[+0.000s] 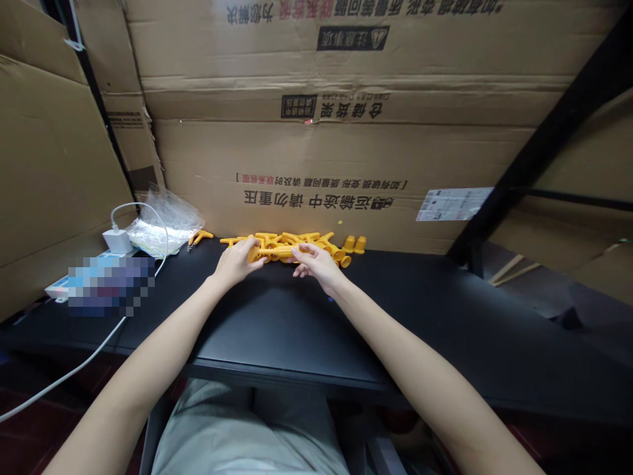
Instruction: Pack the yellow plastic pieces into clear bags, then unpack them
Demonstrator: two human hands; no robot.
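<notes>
A heap of several yellow T-shaped plastic parts (287,245) lies at the back of the black table (277,330), against the cardboard wall. My left hand (239,259) reaches into the left end of the heap, its fingers curled round one yellow part. My right hand (316,261) rests at the front of the heap with its fingers spread and touching the parts. One yellow part (200,237) lies apart to the left, and two short yellow caps (355,245) stand at the heap's right end.
A crumpled clear plastic bag (163,227) lies at the back left, beside a white charger (117,240) plugged into a power strip, its white cable trailing off the table's front. Cardboard boxes (346,132) wall the back and left. A black slanted frame bar (544,138) stands on the right.
</notes>
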